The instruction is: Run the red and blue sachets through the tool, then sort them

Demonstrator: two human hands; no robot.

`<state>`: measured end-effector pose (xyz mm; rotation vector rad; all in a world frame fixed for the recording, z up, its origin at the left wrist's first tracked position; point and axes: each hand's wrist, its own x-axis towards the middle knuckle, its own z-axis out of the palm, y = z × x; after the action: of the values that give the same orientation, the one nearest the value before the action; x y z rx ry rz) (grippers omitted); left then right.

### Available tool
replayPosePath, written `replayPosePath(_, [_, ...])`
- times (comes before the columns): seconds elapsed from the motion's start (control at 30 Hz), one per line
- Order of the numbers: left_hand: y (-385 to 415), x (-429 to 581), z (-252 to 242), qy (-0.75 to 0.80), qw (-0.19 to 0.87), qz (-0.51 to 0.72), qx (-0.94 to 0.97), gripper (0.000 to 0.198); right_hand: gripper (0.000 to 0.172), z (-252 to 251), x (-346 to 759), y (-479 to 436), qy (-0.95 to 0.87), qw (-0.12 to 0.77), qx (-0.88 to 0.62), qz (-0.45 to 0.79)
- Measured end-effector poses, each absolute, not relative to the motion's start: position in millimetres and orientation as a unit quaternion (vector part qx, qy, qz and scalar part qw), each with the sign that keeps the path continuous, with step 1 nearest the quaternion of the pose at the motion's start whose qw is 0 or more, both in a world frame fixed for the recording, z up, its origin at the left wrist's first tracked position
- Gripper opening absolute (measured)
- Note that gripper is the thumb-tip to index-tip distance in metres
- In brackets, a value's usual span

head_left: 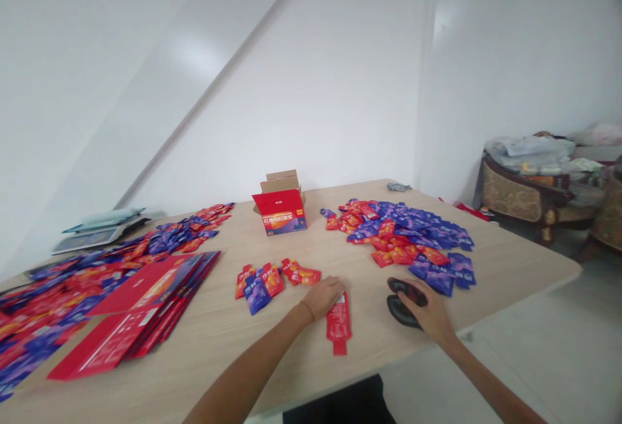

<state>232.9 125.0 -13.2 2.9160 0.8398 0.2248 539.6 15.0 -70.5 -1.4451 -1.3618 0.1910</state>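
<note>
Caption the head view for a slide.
The left hand touches a red sachet; the right hand grips a black tool, with an open carton and sachet pile beyond.

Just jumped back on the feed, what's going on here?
A person's left hand touches the top end of a red packet lying flat on the table, while the right hand grips a black tool. Some loose sachets lie left of the packet. An open red box stands farther back, between a left heap and a right heap of sachets. Flat red cartons are stacked at left.
</note>
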Motion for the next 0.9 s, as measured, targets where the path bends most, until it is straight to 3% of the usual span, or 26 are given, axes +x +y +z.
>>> replayPosePath(0.27, [76,210,9,0.268,0.055,0.176,0.945,0.030,0.041,-71,541,14,-0.565,0.549,-0.612,0.071])
replayPosePath(0.4, [9,188,-16,0.278,-0.003,0.187,0.942,0.019,0.041,-72,541,15,-0.576,0.533,-0.616,0.070])
replayPosePath(0.63, [-42,172,-51,0.277,-0.069,0.237,0.929,0.032,0.041,-70,543,14,-0.589,0.512,-0.621,0.067])
replayPosePath(0.9, [-52,157,-53,0.230,-0.098,0.272,0.929,0.029,0.032,-1,492,0,-0.680,0.449,-0.580,0.006])
